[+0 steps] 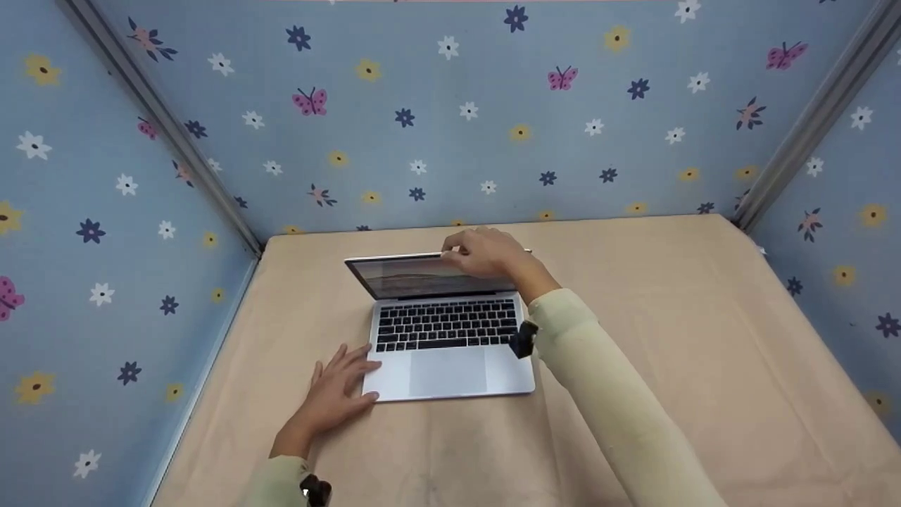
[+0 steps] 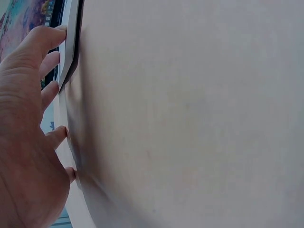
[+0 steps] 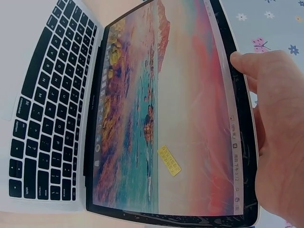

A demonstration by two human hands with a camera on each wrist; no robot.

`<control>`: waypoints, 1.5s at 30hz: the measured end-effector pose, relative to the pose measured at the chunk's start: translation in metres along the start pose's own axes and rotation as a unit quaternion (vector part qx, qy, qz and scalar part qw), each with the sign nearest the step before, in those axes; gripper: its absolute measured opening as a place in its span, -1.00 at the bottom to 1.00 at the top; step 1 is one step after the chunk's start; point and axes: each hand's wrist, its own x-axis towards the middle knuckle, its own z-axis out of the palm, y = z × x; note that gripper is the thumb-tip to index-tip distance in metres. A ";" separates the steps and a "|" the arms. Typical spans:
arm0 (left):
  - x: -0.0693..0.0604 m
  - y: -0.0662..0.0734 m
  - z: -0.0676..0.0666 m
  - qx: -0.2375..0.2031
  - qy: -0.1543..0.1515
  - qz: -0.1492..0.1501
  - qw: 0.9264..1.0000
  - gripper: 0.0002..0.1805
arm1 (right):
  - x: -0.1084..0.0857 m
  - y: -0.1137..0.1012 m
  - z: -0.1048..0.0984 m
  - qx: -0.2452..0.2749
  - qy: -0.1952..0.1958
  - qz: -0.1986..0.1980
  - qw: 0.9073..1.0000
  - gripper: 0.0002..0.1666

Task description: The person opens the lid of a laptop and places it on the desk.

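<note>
A silver laptop (image 1: 448, 372) lies on the table with its lid raised. Its screen (image 3: 142, 109) is lit and shows a coastal picture with a small yellow label on it. My right hand (image 1: 486, 252) grips the top edge of the lid, the thumb on the screen side and the other fingers behind. At the laptop's front left corner rests my left hand (image 1: 336, 394), its fingers spread and touching the edge of the base. In the left wrist view, the left fingers (image 2: 50, 61) lie along the laptop's rim.
The table carries a beige cover (image 1: 704, 338). Blue panels (image 1: 450, 84) with flowers and butterflies stand behind it and on both sides, with grey posts (image 1: 809, 120) at the corners. Small black devices (image 1: 523, 339) sit on both wrists.
</note>
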 end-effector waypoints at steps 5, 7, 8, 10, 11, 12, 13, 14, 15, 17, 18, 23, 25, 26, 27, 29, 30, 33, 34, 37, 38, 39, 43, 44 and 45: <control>0.001 0.000 -0.002 0.002 -0.010 0.001 1.000 -0.41 | 0.001 0.001 -0.001 0.002 0.000 0.001 1.000 -0.47; 0.001 0.001 -0.003 0.004 -0.010 0.002 1.000 -0.40 | 0.002 0.001 -0.001 0.001 0.000 0.001 1.000 -0.47; 0.001 0.001 -0.003 0.004 -0.010 0.003 1.000 -0.40 | 0.002 0.002 -0.001 0.001 -0.001 0.001 1.000 -0.47; 0.001 0.001 -0.002 0.004 -0.008 0.004 1.000 -0.41 | 0.003 0.002 -0.002 0.000 0.000 0.001 1.000 -0.47; 0.001 0.002 -0.002 0.003 -0.007 0.004 1.000 -0.41 | 0.003 0.002 -0.003 0.000 0.000 0.002 1.000 -0.47; 0.002 0.002 -0.001 0.003 -0.006 0.005 1.000 -0.41 | 0.004 0.003 -0.003 0.000 0.000 0.003 1.000 -0.47; 0.002 0.002 -0.001 0.002 -0.006 0.005 1.000 -0.41 | 0.004 0.003 -0.003 -0.001 0.000 0.005 1.000 -0.47; 0.002 0.002 0.000 0.001 -0.007 0.005 1.000 -0.41 | 0.004 0.003 -0.004 -0.001 0.001 0.007 1.000 -0.46; 0.002 0.002 0.000 0.001 -0.006 0.007 1.000 -0.41 | 0.004 0.003 -0.004 -0.002 0.000 0.008 1.000 -0.46; 0.002 0.002 0.000 0.000 -0.007 0.005 1.000 -0.41 | 0.004 0.004 -0.004 -0.004 -0.002 0.009 1.000 -0.46; 0.002 0.002 0.000 0.001 -0.006 0.005 1.000 -0.42 | 0.004 0.004 -0.004 -0.006 -0.003 0.008 1.000 -0.46; 0.003 0.001 -0.001 0.006 -0.003 0.006 1.000 -0.42 | 0.003 0.003 -0.004 -0.010 -0.002 -0.006 1.000 -0.47; 0.002 0.001 -0.001 0.005 -0.003 0.006 1.000 -0.41 | 0.002 0.002 -0.003 -0.008 -0.001 -0.013 1.000 -0.48; 0.002 0.001 -0.001 0.003 -0.005 0.005 1.000 -0.41 | 0.001 0.002 -0.002 -0.008 -0.001 -0.018 1.000 -0.48; 0.001 0.000 -0.001 0.002 -0.006 0.004 1.000 -0.41 | 0.000 0.002 -0.002 -0.007 -0.002 -0.022 1.000 -0.48; 0.001 0.000 0.000 0.001 -0.006 0.002 1.000 -0.40 | -0.002 0.002 0.000 -0.002 -0.004 -0.033 0.999 -0.50; 0.000 0.000 0.000 0.001 -0.005 0.001 1.000 -0.40 | -0.003 0.002 0.001 0.001 -0.004 -0.039 0.999 -0.52; 0.000 -0.001 0.000 0.002 0.000 0.002 1.000 -0.41 | -0.006 0.003 0.003 0.010 0.004 -0.062 0.998 -0.59; 0.000 -0.001 0.000 0.003 0.001 0.001 1.000 -0.41 | -0.007 0.003 0.005 0.010 0.009 -0.070 0.997 -0.61; 0.000 -0.001 0.001 0.002 0.002 -0.001 1.000 -0.43 | -0.009 0.005 0.009 -0.004 0.028 -0.092 0.995 -0.62; -0.001 -0.001 0.001 0.001 0.003 -0.001 1.000 -0.43 | -0.010 0.005 0.011 -0.014 0.036 -0.098 0.994 -0.61; 0.000 -0.001 0.002 0.001 0.004 0.000 1.000 -0.43 | -0.011 0.006 0.013 -0.022 0.044 -0.102 0.994 -0.59; 0.000 -0.001 0.001 0.004 0.002 -0.001 1.000 -0.43 | -0.015 0.007 0.017 -0.060 0.072 -0.113 0.989 -0.50; 0.000 0.000 0.001 0.004 0.002 -0.001 1.000 -0.42 | -0.016 0.008 0.017 -0.067 0.078 -0.118 0.988 -0.47; 0.000 0.000 0.000 0.006 0.001 -0.001 1.000 -0.42 | -0.017 0.009 0.018 -0.073 0.084 -0.126 0.986 -0.44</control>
